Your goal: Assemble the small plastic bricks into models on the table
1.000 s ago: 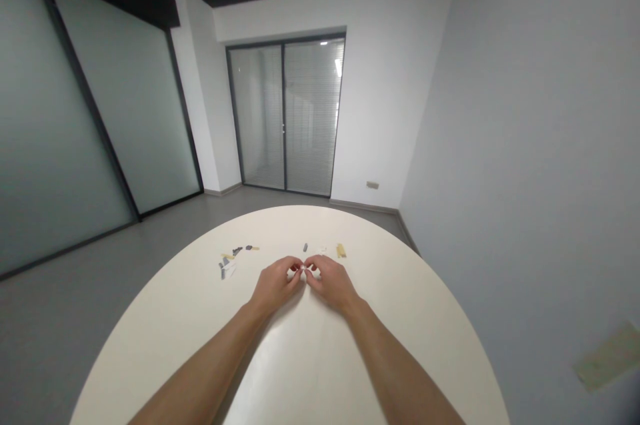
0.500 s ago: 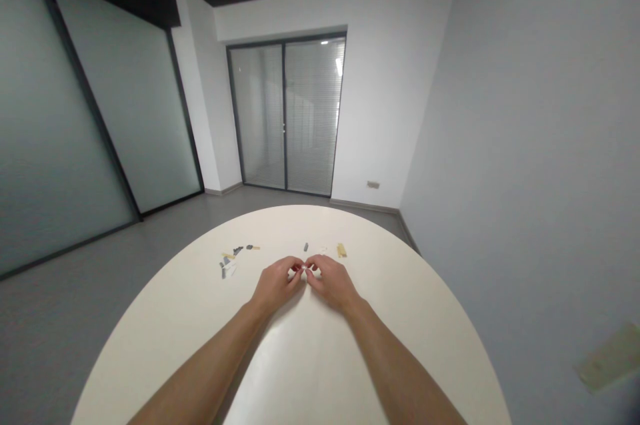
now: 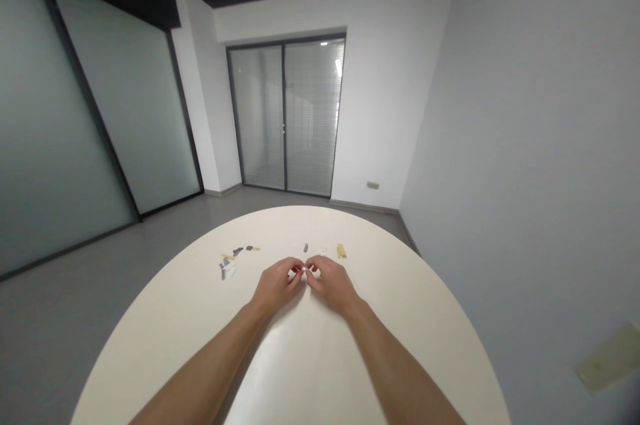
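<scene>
My left hand (image 3: 277, 283) and my right hand (image 3: 331, 282) meet over the middle of the round table, fingertips pinched together. Between them is a tiny white piece (image 3: 303, 268), mostly covered by the fingers and too small to name. Just beyond the hands lies a small grey block (image 3: 306, 247). A few small white bits (image 3: 324, 250) rest behind my right hand, and beside them is a tan, flat-looking group of pieces (image 3: 341, 251).
On the left of the cream table (image 3: 400, 331) lie grey and white pieces (image 3: 227, 268), a tan strip (image 3: 229, 256), small black pieces (image 3: 237, 251) and a dark piece with a tan end (image 3: 250, 248). Glass doors (image 3: 285, 118) stand beyond the table.
Both hands stay in nearly the same place, still pinched around the white piece. The pieces on the table have not visibly moved.
</scene>
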`<state>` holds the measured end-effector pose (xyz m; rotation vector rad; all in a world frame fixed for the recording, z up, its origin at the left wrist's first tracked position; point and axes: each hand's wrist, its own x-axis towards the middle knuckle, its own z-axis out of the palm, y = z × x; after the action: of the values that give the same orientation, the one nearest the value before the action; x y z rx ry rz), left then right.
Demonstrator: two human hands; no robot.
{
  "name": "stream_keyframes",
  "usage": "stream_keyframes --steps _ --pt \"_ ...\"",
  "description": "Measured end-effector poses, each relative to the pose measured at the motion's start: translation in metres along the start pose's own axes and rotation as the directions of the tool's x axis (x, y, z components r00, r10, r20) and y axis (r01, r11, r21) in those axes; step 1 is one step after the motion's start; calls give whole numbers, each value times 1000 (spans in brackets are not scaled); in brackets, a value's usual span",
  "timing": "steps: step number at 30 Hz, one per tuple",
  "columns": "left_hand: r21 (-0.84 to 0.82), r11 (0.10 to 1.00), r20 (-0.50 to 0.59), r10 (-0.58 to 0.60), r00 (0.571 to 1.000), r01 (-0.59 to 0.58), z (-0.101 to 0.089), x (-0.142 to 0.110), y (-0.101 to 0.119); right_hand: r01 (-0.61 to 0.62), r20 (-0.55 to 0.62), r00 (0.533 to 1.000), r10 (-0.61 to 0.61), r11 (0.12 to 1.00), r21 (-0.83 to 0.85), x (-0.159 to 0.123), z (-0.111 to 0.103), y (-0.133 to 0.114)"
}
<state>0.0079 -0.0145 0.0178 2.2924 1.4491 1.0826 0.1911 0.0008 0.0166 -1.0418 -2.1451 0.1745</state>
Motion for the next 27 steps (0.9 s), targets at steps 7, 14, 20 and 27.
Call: stream_keyframes --steps 7,14,20,27 --pt "24 1000 1 6 1000 -6 -1 1 -1 -15 7 1000 15 1000 -10 0 -1 -3" --pt "22 1000 -1 -1 1000 1 1 1 -2 -31 4 1000 31 999 -11 0 -3 -3" --pt "19 1000 4 11 1000 -12 -1 1 0 -23 11 1000 23 1000 -4 -1 -4 -3" --pt "24 1000 2 12 1000 -13 0 1 -1 -13 23 1000 13 1000 15 0 -2 -1"
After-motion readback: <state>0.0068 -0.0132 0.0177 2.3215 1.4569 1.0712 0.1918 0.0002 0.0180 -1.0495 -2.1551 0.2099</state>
